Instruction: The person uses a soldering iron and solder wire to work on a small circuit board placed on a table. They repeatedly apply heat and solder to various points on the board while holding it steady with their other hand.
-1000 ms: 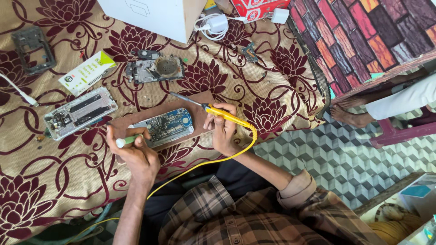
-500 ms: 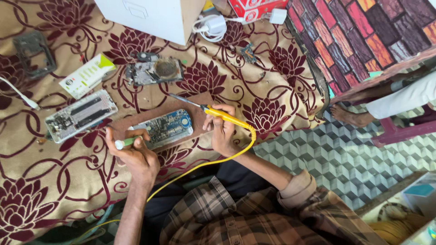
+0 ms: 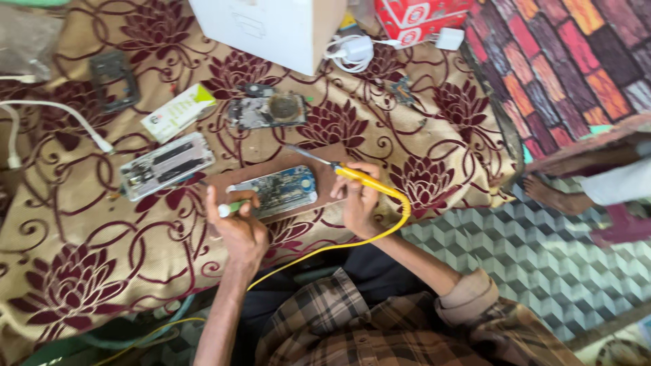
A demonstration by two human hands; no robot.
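Note:
An opened phone (image 3: 283, 190) with its blue circuit board showing lies on a brown wooden board (image 3: 320, 161) on the patterned cloth. My left hand (image 3: 237, 227) grips a small green and white tube (image 3: 228, 208) just left of the phone. My right hand (image 3: 358, 203) holds a yellow-handled soldering iron (image 3: 361, 179); its metal tip (image 3: 298, 152) points up and left, off the phone's upper edge. The iron's yellow cord (image 3: 397, 224) loops down toward my lap.
Another opened phone (image 3: 166, 166) lies to the left, a dismantled one (image 3: 266, 110) above. A white and green packet (image 3: 178, 112), a dark frame (image 3: 114, 78), a white cable (image 3: 61, 115), a white box (image 3: 271, 27), a charger (image 3: 352, 51) and red boxes (image 3: 413, 17) surround them. Someone's bare foot (image 3: 553, 193) stands at right.
The hands and tools hold nearly the same pose. The view has shifted slightly.

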